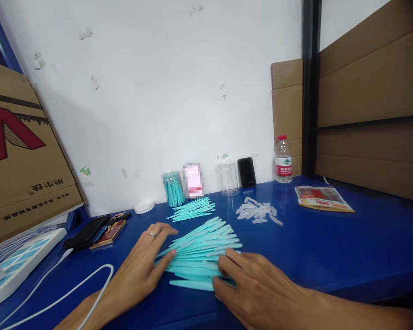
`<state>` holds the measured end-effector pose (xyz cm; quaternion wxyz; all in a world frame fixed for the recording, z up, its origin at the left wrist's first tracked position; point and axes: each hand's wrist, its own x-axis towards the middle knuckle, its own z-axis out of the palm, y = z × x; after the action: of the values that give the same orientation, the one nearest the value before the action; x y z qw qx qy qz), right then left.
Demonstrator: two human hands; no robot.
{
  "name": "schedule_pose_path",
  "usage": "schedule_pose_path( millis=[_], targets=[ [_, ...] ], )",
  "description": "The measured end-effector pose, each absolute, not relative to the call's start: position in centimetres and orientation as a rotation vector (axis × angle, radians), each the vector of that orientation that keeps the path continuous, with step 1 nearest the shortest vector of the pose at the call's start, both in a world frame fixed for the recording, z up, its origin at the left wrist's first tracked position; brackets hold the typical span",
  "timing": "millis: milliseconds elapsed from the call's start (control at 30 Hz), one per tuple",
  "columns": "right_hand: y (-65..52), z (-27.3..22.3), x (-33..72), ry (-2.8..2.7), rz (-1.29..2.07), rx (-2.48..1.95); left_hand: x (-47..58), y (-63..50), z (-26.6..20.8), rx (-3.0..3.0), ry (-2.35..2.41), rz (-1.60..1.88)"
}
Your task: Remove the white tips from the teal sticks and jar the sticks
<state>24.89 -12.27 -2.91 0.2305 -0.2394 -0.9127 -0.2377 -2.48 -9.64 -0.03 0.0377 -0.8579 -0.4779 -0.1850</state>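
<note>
A fanned pile of thin, tapered turquoise sticks (201, 240), several with paler ends, lies on the blue table in front of me. My left hand (151, 252), with a ring on one finger, rests at the pile's left end, thumb and fingers apart, the thumb touching the sticks. At the right end, my right hand (244, 282) has its fingers curled in around the ends of the nearest sticks; its fingertips are partly hidden. Behind the pile lies a smaller bunch of turquoise sticks (192, 209). To its right is a heap of small translucent white pieces (258, 211).
By the wall stand a jar of turquoise sticks (174, 190), a clear jar (227, 178), a phone (247, 172) and a water bottle (283, 160). A white lid (144, 207) lies left, a packet (323, 198) right. A white cable (89, 277) crosses near my left forearm.
</note>
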Motion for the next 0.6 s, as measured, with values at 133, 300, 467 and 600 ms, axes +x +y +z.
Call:
schedule_pose_path(
  millis=[133,300,467,600],
  targets=[
    [-12.2,-3.3,25.0,-2.495,-0.609,-0.646,-4.5,-9.7,-0.3,-2.631,-1.53,-0.499],
    [-12.2,-3.5,24.9,-2.465,-0.592,-0.658,-3.7,-8.9,-0.6,-2.708,-1.577,-0.509],
    [-12.2,-3.5,25.0,-2.453,-0.606,-0.65,-0.8,-7.0,0.2,-2.742,-1.503,-0.579],
    [-12.3,-3.7,25.0,-2.438,-0.638,-0.645,1.3,-4.8,-0.2,-2.627,-1.565,-0.624]
  ],
)
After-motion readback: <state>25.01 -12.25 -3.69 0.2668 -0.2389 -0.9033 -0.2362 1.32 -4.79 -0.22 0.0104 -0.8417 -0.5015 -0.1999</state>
